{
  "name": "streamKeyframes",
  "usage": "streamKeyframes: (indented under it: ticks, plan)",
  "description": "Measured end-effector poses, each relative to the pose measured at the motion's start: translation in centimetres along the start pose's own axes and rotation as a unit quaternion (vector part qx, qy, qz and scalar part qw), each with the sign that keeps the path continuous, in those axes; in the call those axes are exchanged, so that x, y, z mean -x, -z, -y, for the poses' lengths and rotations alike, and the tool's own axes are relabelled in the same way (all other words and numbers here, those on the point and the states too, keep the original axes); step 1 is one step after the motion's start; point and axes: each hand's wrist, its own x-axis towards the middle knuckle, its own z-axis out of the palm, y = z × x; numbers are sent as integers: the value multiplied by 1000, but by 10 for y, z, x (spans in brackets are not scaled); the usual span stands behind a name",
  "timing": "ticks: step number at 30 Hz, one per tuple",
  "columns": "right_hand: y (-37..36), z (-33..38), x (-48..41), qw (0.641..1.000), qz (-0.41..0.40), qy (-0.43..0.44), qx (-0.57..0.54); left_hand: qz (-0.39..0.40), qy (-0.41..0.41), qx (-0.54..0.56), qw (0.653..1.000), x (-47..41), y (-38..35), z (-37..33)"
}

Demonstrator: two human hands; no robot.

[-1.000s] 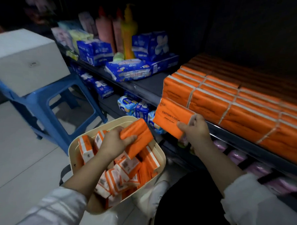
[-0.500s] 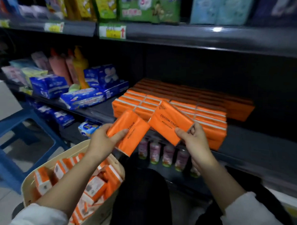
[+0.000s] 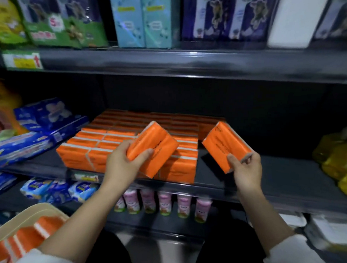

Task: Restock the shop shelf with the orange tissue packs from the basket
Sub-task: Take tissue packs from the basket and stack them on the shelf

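Two orange packs (image 3: pixel 154 144): left hand (image 3: pixel 122 165) grips one, right hand (image 3: pixel 246 171) the other; basket (image 3: pixel 28 210) holds more.

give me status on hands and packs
Left hand grips orange pack, right hand grips second pack. Both at shelf, not yet down. Bare shelf right of stack, nothing blocking.

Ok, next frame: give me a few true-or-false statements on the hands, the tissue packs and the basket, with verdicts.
1. The left hand grips the left pack. True.
2. The right pack lies flat on the shelf. False: the right hand holds it tilted above the shelf.
3. The basket is empty. False: orange packs show in it.
4. Pink bottles stand below the orange stack. True.
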Motion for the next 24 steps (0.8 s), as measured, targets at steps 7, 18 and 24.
streamKeyframes:
  ticks: [7,18,24]
  plan:
    - [17,-42,-63,988,28,-32,151,6,-64,-85,994,-52,-47,-11]
    - [-34,-64,-144,965,83,5,249,100,-8,-161,982,-96,-86,-6]
    - [-59,-73,-174,971,38,23,235,128,-14,-191,973,-103,-88,-7]
